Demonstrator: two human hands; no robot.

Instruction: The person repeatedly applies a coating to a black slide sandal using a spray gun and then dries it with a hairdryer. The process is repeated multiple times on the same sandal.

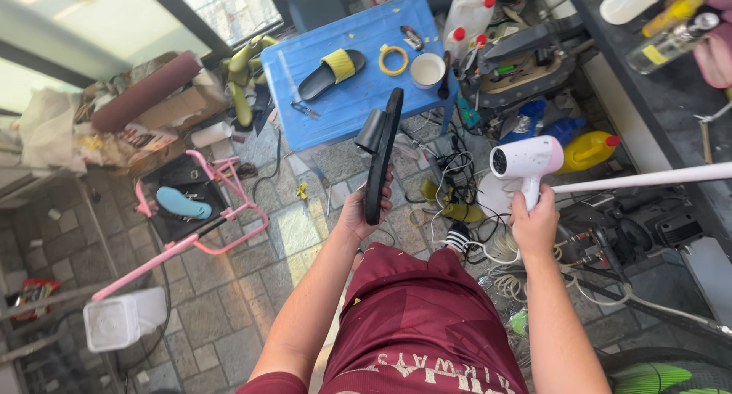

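Note:
My left hand (pixel 360 211) grips a black slide sandal (pixel 380 154) by its heel end, held upright on edge with the strap facing left. My right hand (pixel 534 225) holds a white hair dryer (pixel 526 163) by its handle, nozzle pointing left toward the sandal, a short gap between them. The dryer's coiled white cord (pixel 499 253) hangs below my right wrist. A second black sandal with a yellow strap (pixel 332 72) lies on the blue plastic table (pixel 343 104) ahead.
On the blue table stand a white cup (pixel 427 69) and a yellow tape ring (pixel 393 59). A pink metal frame (pixel 200 234) with a blue insole (pixel 183 203) is left. Tangled cables, bottles, a yellow jug (pixel 587 151) and a white rod (pixel 640 179) crowd the right.

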